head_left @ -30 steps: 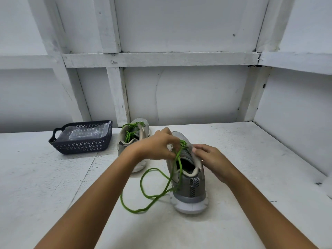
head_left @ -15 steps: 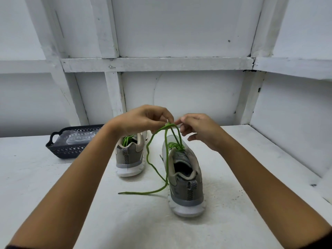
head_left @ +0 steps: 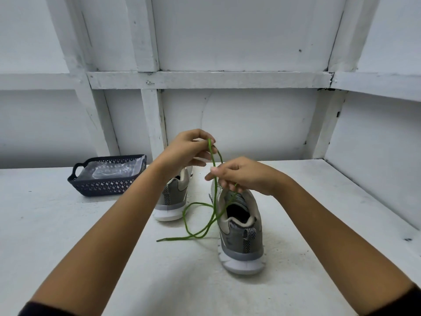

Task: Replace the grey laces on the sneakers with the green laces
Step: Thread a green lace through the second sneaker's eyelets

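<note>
The right hand [head_left: 246, 176] has dropped toward the shoe [head_left: 241, 233]; it and the left hand [head_left: 186, 151] pinch the green lace [head_left: 173, 239].

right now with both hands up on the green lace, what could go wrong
1. Neither the left hand nor the right hand steadies the near sneaker; a hard upward pull on the green lace could tip or drag it.
2. The slack strands loop and cross on the table beside it, so they may snag or knot.
3. One free end trails far out, so the ends may finish uneven.
</note>
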Available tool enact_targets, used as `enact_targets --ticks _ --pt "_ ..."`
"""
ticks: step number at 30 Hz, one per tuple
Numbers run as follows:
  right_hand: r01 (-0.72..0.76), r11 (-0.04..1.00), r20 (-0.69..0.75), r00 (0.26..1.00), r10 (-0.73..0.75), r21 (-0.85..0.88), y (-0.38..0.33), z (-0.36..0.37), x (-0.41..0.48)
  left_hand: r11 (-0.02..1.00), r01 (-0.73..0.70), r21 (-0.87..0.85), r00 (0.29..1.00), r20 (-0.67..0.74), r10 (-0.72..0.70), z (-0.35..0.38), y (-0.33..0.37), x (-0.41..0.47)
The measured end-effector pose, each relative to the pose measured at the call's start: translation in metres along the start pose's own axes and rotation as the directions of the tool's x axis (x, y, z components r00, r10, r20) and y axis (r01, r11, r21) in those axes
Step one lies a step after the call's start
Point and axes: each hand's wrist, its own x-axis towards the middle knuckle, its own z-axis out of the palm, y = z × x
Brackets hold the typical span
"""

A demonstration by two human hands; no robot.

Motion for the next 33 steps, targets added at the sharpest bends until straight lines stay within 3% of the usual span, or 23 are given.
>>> enact_targets --ticks 3,7,10,13,17,21,26,31,33 --pt "0.031 0.999 0.068 0.997 -0.029 -0.034 -0.004 0.005 0.006 0.969 0.031 -0.244 0.998 -0.052 -0.045 0.006 0.002 0.006" --pt "0.055 0.95 -0.144 0.99 -0.01 0.309 -0.018 -0.006 0.017 0.855 0.175 -0.488 0.984 0.055 -0.171 0.017 -0.014 0.001" --pt "0.105 0.884 -0.32 0.946 0.053 0.455 -0.027 -0.029 0.026 0.827 0.279 -0.487 0.957 0.21 -0.2 0.023 -0.033 -0.01" --pt "0.144 0.839 -0.425 0.898 0.111 0.524 -0.029 -0.043 0.038 0.863 0.276 -0.424 0.944 0.29 -0.159 0.026 -0.042 -0.021" --pt "0.082 0.795 -0.43 0.871 0.236 0.601 -0.022 -0.048 0.053 0.818 0.239 -0.522 0.962 0.244 -0.125 0.025 -0.037 -0.02" --pt "-0.243 0.863 -0.164 0.924 0.344 0.443 -0.008 -0.03 0.047 0.64 0.138 -0.756 0.985 0.038 -0.168 0.021 -0.03 -0.002" --pt "-0.341 0.903 0.055 0.939 0.339 0.263 0.0 -0.006 0.031 0.51 0.03 -0.859 0.969 -0.1 -0.226 0.014 -0.033 0.011" --pt "-0.201 0.979 -0.058 0.978 0.199 -0.027 0.006 0.011 0.024 0.475 0.026 -0.88 0.959 -0.113 -0.262 0.017 -0.037 0.014" --pt "-0.174 0.984 -0.105 0.98 0.169 -0.043 0.009 0.011 0.024 0.539 0.042 -0.841 0.962 -0.111 -0.249 0.017 -0.04 0.014"
